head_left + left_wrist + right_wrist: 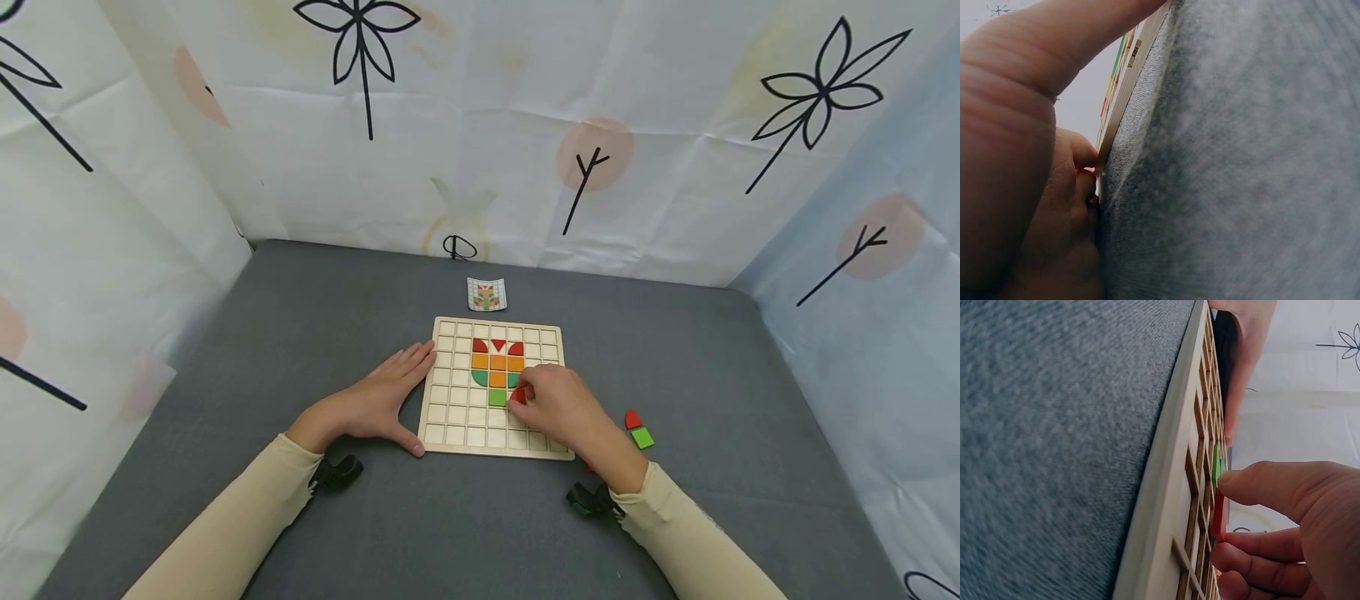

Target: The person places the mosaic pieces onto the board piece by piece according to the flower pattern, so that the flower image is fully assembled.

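A wooden grid board point(447, 415) lies on the grey cloth. Its cells hold red tiles in the top row, orange square tiles point(498, 362) in the middle, rounded teal tiles point(479, 377) below and a light green square tile point(497, 397). My right hand point(561, 406) pinches a red tile point(1219, 512) between thumb and fingers, just right of the light green square. In the right wrist view that tile stands at the grid's surface; whether it is seated cannot be told. Fingers straight and thumb spread, my left hand point(375, 402) touches the board's left edge.
Behind the board lies a small patterned card point(486, 294). To the right of my right hand are a loose red tile point(633, 419) and a light green tile point(642, 437). Another red piece point(589, 467) is mostly hidden by the right wrist. Printed white curtains surround the table.
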A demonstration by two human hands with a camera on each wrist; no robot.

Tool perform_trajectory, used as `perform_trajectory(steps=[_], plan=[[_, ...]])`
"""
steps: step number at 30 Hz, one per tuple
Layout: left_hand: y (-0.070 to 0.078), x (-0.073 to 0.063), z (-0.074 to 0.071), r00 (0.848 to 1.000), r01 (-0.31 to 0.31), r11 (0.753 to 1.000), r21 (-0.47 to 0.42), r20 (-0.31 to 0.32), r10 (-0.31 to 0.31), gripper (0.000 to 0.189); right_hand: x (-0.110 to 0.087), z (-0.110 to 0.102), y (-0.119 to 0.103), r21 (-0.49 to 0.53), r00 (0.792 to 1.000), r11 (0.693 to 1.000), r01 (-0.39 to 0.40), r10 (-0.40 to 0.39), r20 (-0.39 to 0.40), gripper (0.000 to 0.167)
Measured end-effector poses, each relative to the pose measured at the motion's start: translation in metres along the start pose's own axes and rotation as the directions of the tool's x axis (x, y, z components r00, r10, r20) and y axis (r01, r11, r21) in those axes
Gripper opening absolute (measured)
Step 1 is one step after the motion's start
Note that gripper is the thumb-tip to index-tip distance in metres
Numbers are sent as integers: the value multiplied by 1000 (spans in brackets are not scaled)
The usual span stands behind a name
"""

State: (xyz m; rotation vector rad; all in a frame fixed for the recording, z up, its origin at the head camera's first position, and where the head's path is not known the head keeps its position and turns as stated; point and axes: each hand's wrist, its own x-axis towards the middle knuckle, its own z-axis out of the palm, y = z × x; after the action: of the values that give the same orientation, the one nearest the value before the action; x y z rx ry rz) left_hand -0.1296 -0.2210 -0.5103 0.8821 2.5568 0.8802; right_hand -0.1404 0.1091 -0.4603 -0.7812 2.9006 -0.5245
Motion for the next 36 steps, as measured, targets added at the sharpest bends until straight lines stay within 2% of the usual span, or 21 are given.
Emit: perform_trajectory(steps=[5,8,14,21,25,30,34,36], plan=[[9,-1,-6,1000,1,1000,-11,13,-1,149,0,1,2,-4,1000,1000,14,-14,-14,18],[8,-2,-6,1000,10,1000,-8,14,-10,150,0,1,2,-12,999,999,34,-34,-25,16],[6,-3,-5,1000,-11,1000,-18,-3,11,149,-2,-1,4,-24,998,998,60,-61,-31,14],[12,-2,-11,999,36,999,26,35,-36,149,-4,-5,5,-13,997,998,69,-70,-35,17],[14,-2,-11,998,48,998,34,45,-50,149,-7,-6,5,-16,993,994,108,-109,-47,14],[13,-2,-10,999,27,1000,7,33,-27,148,-10,-5,6,-46,986,986,160,-162,-29,12],[9,-2,-7,1000,2,1000,-16,18,-2,148,-12,-4,8,-36,988,987,155,-156,-19,12],[6,-2,-5,1000,9,1000,-16,20,-9,149,-13,-4,8,-28,989,989,149,-149,-16,12]])
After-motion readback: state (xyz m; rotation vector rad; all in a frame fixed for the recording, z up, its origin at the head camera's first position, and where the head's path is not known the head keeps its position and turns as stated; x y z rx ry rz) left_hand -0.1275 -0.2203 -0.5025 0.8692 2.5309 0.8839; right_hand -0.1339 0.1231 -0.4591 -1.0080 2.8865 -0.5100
